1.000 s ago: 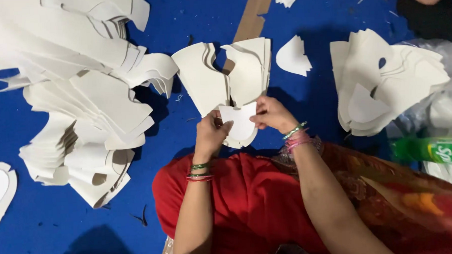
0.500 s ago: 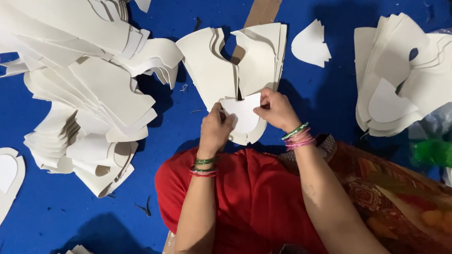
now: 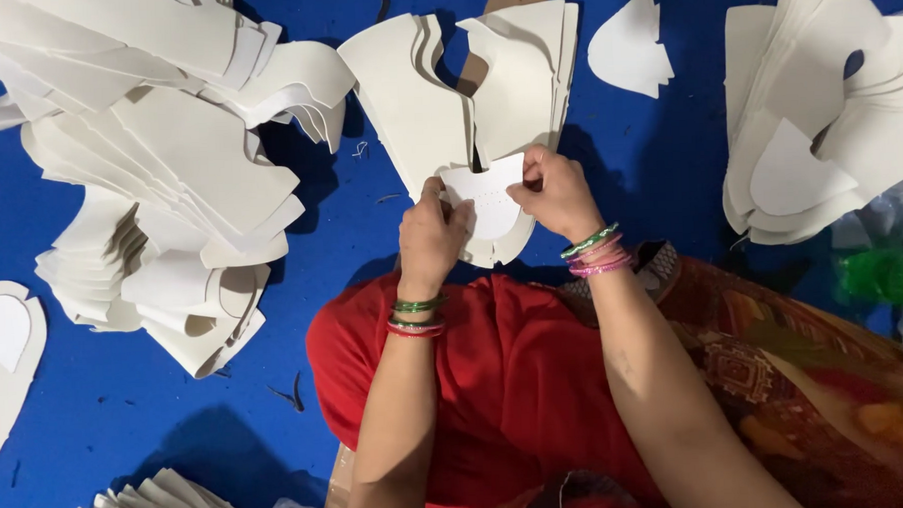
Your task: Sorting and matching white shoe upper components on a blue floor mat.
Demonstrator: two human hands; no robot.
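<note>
1. Blue floor mat (image 3: 351,237) carries everything.
2. Big heap of white cut foam sheets (image 3: 168,164) to my left.
3. Stack of white forked sheets (image 3: 416,95) just ahead.
4. Small rounded white perforated piece (image 3: 485,198) on that stack's near end, pinched in both grips: left hand (image 3: 431,235), right hand (image 3: 554,190).

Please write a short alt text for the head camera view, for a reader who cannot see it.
Both hands, left hand and right hand, grip a small white cut-out piece over a blue surface. Stacks of similar white pieces lie around, and red cloth covers the lap.
</note>
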